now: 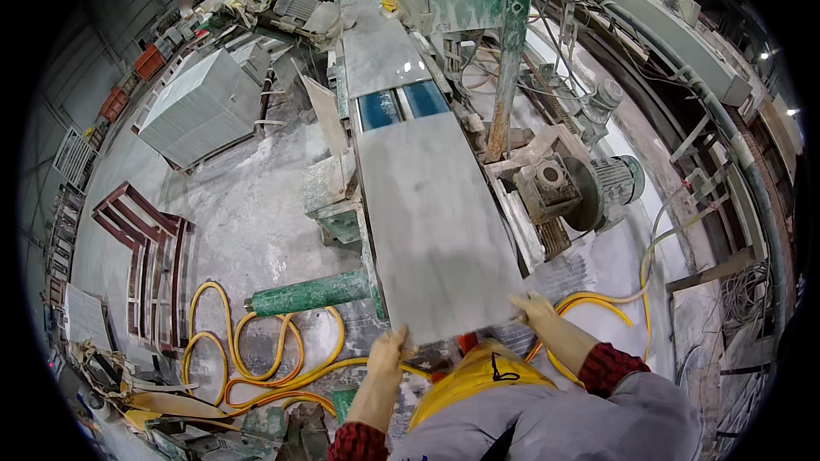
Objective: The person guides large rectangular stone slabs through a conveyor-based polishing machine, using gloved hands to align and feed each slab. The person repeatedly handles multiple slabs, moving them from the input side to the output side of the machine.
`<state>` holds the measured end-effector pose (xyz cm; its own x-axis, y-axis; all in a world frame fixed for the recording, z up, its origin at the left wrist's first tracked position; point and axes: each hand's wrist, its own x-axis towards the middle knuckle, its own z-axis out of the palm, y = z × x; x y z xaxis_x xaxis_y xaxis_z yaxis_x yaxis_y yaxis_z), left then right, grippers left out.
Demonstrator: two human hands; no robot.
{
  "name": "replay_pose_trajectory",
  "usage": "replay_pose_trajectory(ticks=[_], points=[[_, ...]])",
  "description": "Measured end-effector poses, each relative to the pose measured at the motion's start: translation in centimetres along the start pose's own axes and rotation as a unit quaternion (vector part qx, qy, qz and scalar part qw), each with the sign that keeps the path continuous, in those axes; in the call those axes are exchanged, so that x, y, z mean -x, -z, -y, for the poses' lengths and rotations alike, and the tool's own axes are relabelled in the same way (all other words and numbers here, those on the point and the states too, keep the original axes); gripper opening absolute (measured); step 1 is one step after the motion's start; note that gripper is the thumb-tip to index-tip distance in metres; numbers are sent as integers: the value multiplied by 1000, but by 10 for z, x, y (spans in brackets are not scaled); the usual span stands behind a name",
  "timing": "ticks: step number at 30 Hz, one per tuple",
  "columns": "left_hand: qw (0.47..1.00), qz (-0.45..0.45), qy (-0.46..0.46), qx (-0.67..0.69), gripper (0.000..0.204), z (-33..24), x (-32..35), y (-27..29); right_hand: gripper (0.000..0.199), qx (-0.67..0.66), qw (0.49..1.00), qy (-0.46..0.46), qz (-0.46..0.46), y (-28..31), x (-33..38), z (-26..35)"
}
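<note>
A grey slab [440, 222] stretches ahead from between the left hand [389, 348] and right hand [533, 308], each gripping a near corner. Both forearms [373, 397] reach forward.

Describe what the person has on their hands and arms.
The left hand and right hand both appear to be in plain, smooth, long gloves reaching well up the forearms. Beyond them come red-and-black checked sleeves, their fabric creased. No markings are visible on either arm.
</note>
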<state>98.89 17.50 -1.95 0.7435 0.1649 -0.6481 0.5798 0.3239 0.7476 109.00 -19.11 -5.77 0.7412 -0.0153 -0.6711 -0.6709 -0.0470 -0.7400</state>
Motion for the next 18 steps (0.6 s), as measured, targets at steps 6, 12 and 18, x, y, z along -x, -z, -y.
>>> replay_pose_trajectory(ticks=[6,12,18], points=[[981,-37,5,190,43,4,-42,-22,54,-281,957,-11,-77,-46,-21,16],[992,10,42,117,53,-25,-33,-41,67,-75,996,-41,35,-52,-12,29],[991,12,26,133,55,-15,-52,-41,68,-69,996,-35,52,-53,-39,25]])
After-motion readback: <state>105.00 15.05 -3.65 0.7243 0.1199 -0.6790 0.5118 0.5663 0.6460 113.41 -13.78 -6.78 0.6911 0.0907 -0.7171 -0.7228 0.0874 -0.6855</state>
